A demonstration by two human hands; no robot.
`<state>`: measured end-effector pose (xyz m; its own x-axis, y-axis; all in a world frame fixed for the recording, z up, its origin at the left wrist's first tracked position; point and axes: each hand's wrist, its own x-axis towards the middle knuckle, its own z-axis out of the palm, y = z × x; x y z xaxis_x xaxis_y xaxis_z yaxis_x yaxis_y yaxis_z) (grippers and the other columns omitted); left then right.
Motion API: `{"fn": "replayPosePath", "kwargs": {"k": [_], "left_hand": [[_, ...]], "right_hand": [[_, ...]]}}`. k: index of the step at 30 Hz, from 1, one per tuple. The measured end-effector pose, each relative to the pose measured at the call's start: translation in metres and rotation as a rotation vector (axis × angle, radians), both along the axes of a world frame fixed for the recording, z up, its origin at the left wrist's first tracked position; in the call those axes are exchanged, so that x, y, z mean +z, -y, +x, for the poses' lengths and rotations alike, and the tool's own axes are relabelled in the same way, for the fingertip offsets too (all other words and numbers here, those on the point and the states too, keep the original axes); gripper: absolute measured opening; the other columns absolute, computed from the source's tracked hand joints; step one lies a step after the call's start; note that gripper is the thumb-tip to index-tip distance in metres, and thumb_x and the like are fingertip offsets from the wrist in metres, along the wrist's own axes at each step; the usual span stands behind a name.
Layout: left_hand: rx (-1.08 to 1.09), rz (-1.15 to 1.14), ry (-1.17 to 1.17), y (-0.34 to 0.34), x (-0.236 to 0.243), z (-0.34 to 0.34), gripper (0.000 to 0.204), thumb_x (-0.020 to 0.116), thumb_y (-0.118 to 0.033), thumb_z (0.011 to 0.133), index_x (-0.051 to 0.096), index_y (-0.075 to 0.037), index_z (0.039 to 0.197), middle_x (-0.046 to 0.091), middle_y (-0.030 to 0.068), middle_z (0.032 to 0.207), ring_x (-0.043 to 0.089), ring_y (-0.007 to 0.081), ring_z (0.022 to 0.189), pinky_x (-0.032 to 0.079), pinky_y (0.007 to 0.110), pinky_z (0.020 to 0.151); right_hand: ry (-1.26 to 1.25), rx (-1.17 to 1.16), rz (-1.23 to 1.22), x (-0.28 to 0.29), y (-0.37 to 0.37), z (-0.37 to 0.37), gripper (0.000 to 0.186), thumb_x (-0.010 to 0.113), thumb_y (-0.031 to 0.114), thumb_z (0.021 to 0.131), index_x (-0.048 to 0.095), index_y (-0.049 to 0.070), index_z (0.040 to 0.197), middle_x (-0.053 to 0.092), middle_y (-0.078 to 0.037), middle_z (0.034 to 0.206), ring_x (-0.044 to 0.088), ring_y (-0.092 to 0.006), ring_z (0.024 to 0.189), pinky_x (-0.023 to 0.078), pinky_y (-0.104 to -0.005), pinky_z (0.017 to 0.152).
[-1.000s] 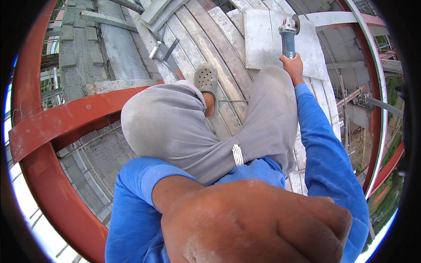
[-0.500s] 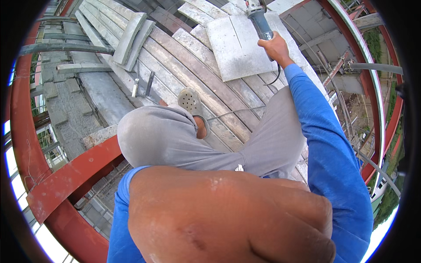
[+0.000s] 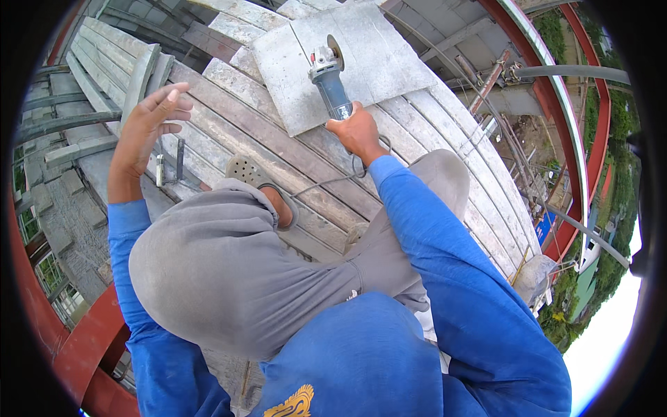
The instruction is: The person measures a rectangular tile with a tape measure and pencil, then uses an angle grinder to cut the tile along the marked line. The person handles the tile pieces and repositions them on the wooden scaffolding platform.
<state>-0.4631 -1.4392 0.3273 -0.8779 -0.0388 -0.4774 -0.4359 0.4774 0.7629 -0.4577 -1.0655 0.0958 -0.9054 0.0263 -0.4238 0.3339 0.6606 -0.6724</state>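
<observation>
Many planks (image 3: 246,128): beneath a pale square board (image 3: 389,62).
Angle grinder (image 3: 329,87): over that board, long axis running forward from the right hand (image 3: 359,132), disc (image 3: 336,53) farthest.
Right hand: nearer, fingers wrapped round the grinder's rear body.
Left hand (image 3: 146,125): well apart leftward, fingers loosely spread, empty.

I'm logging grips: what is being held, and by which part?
The right hand holds the angle grinder by the rear of its body; the left hand holds nothing.

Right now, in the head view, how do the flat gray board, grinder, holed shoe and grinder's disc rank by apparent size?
1. Flat gray board
2. Grinder and holed shoe: too alike to rank
3. Disc
</observation>
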Motion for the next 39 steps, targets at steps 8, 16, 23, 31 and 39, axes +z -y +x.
{"fn": "replayPosePath", "kwargs": {"k": [8, 16, 23, 31, 39], "left_hand": [[-0.295, 0.041, 0.282, -0.064, -0.227, -0.001, 0.088, 0.070, -0.066, 0.098, 0.057, 0.000, 0.155, 0.073, 0.0193, 0.128, 0.072, 0.0269, 0.113, 0.055, 0.040, 0.092], [-0.172, 0.262, 0.290, -0.135, -0.290, -0.028, 0.110, 0.076, -0.077, 0.089, 0.053, 0.011, 0.151, 0.068, 0.0235, 0.137, 0.065, 0.0292, 0.128, 0.051, 0.044, 0.102], [-0.044, 0.373, 0.236, -0.156, -0.299, -0.028, 0.097, 0.086, -0.056, 0.090, 0.049, 0.008, 0.153, 0.066, 0.0228, 0.144, 0.060, 0.0289, 0.135, 0.039, 0.040, 0.120], [-0.047, 0.406, 0.247, -0.150, -0.297, -0.026, 0.090, 0.083, -0.051, 0.094, 0.048, 0.008, 0.153, 0.066, 0.0210, 0.143, 0.061, 0.0255, 0.132, 0.041, 0.038, 0.118], [-0.073, 0.353, 0.219, -0.153, -0.295, -0.025, 0.083, 0.075, -0.055, 0.099, 0.053, 0.005, 0.152, 0.067, 0.0158, 0.139, 0.060, 0.0231, 0.129, 0.041, 0.039, 0.115]], "right_hand": [[0.026, 0.010, -0.065, -0.025, 0.043, 0.025, 0.061, 0.084, 0.037, 0.076, 0.064, -0.005, 0.116, 0.076, -0.030, 0.101, 0.076, -0.0464, 0.096, 0.059, -0.0516, 0.085], [0.058, 0.003, -0.053, -0.041, 0.035, 0.031, 0.062, 0.083, 0.033, 0.077, 0.061, -0.007, 0.118, 0.075, -0.030, 0.098, 0.076, -0.0471, 0.093, 0.060, -0.0519, 0.084], [0.067, -0.038, -0.051, -0.050, 0.031, 0.018, 0.061, 0.084, 0.034, 0.077, 0.062, -0.006, 0.117, 0.076, -0.030, 0.098, 0.075, -0.0467, 0.094, 0.059, -0.0512, 0.083], [0.058, -0.044, -0.055, -0.053, 0.039, 0.021, 0.062, 0.084, 0.034, 0.077, 0.062, -0.005, 0.119, 0.076, -0.030, 0.099, 0.076, -0.0473, 0.094, 0.060, -0.0517, 0.084], [0.040, -0.042, -0.050, -0.057, 0.038, 0.021, 0.062, 0.084, 0.035, 0.076, 0.064, -0.006, 0.117, 0.076, -0.030, 0.098, 0.075, -0.0472, 0.094, 0.059, -0.0509, 0.084]]}}
